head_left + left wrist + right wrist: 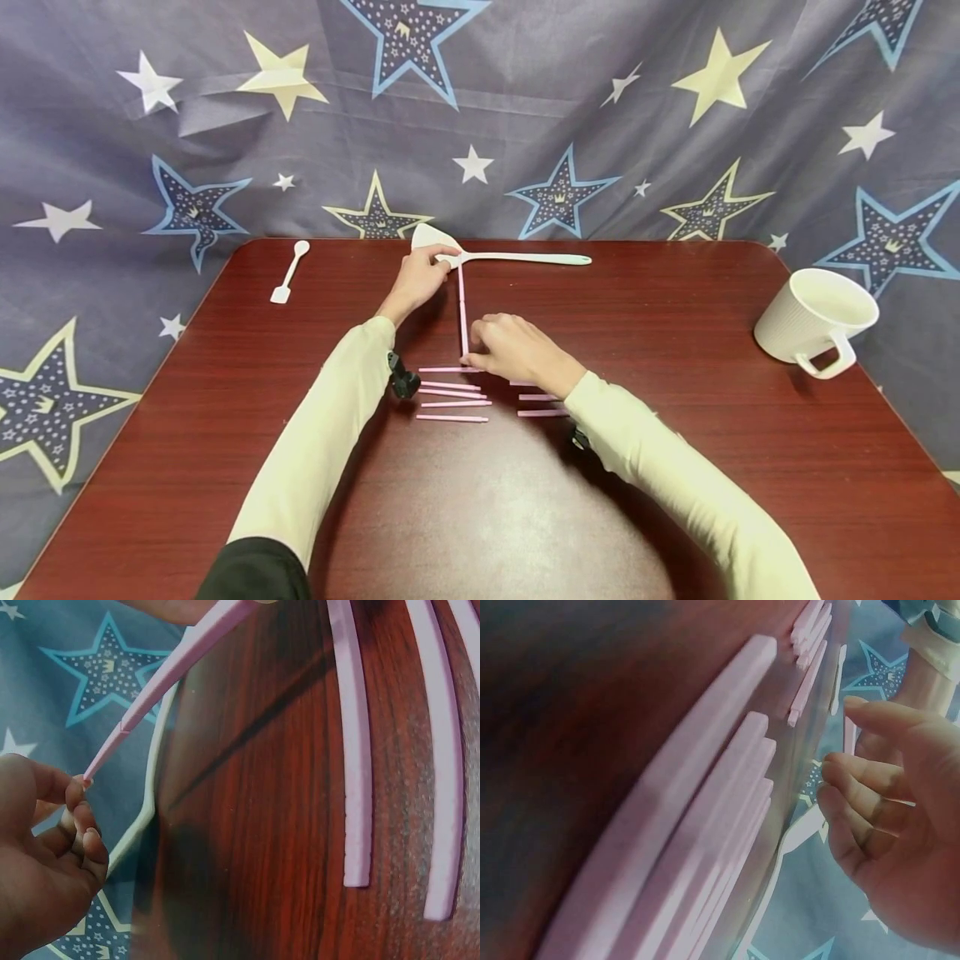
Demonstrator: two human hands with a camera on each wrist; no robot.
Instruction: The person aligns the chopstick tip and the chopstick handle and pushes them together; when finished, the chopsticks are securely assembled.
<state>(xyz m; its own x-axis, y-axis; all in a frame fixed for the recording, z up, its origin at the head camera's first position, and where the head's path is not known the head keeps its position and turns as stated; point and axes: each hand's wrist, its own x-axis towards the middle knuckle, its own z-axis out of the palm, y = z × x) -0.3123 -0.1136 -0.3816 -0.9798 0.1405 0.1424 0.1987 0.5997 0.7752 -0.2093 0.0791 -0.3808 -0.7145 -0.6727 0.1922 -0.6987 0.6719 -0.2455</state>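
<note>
A long, slim pink stick (462, 312) with a seam partway along it stretches between both hands. The left hand (420, 279) pinches its far, thin end, just in front of the white spatula's head. At the near, thicker end, the right hand (517, 350) grips the stick between thumb and fingers. In the left wrist view the stick (154, 697) is raised off the table and casts a shadow. Shorter pink sticks (452, 418) lie in a row below the hands. More pink sticks (543, 412) lie to the right, partly hidden under the right hand and wrist.
A white spatula (525, 257) lies along the table's back edge. At the back left is a small white double-ended spoon-like tool (291, 273). A white ribbed mug (806, 321) stands near the right edge. Behind the table hangs a star-patterned curtain (480, 125).
</note>
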